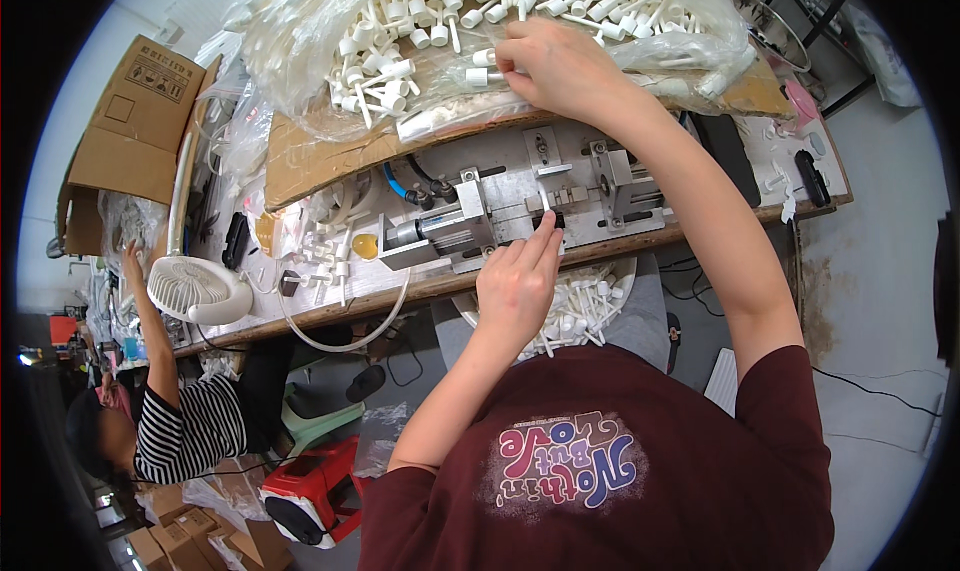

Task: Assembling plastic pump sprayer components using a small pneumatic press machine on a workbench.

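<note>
My right hand [562,69] reaches to the near edge of a heap of white plastic parts [420,11], each with a round cap and a thin stem. Its curled fingers close on the stem end of one white plastic part [477,77]; the fingertips are partly hidden. Below, my left hand [518,279] stretches its index and middle fingers to a small metal clamping machine [520,176]. Those fingertips touch the lower end of a white stem [545,195] standing in the machine's middle fixture. The left thumb is out of sight.
Clear plastic sheeting and cardboard [320,156] lie under the heap. More white parts fill a container [580,306] at my lap. A white fan [200,289], a hose [350,346] and a brown carton [140,116] are to the left, where another person [190,421] sits.
</note>
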Motion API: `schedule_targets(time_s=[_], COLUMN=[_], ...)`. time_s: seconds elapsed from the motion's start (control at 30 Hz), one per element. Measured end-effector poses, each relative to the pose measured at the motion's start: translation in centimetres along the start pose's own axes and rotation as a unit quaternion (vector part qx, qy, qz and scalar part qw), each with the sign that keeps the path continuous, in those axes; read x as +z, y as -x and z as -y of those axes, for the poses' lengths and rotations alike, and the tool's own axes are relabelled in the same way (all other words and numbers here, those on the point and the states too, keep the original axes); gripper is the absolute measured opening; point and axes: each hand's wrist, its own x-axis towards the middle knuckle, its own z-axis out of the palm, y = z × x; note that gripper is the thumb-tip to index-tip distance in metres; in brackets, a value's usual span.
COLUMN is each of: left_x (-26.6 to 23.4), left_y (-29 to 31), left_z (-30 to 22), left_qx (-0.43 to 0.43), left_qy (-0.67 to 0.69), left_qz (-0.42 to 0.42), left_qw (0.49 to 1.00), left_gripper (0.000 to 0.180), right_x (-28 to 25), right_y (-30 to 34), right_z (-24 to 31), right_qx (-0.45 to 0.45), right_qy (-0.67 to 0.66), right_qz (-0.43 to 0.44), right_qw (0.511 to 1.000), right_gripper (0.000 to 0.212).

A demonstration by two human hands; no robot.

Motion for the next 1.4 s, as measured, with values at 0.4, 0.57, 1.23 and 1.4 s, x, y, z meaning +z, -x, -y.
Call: schedule_targets(time_s=[0.4,0.57,1.23,1.4], left_x=[-0.2,-1.5,-5.1,-5.9], left_y=[-0.9,-1.2,-1.8,-1.2], left_z=[0.6,0.8,1.2,1.5], left_qx=[-0.023,-0.12,-0.347,-0.306], left_qy=[0.012,0.184,0.692,0.685], left_qz=[0.014,0.066,0.034,0.062], left_qw=[1.0,0.973,0.633,0.659], left_gripper=[0.028,0.031,0.038,0.033], right_x=[-1.6,-3.6,-1.8,-2.1], right_y=[1.6,7.7,15.9,17.1], right_z=[0.4,2.6,6.1,5.5], right_qx=[-0.175,-0.204,-0.183,-0.125], right_qy=[0.074,0.092,-0.079,-0.15], right_qz=[-0.127,-0.19,-0.123,-0.094], right_qw=[0.974,0.956,0.972,0.976], right_gripper=[0.014,0.022,0.029,0.025])
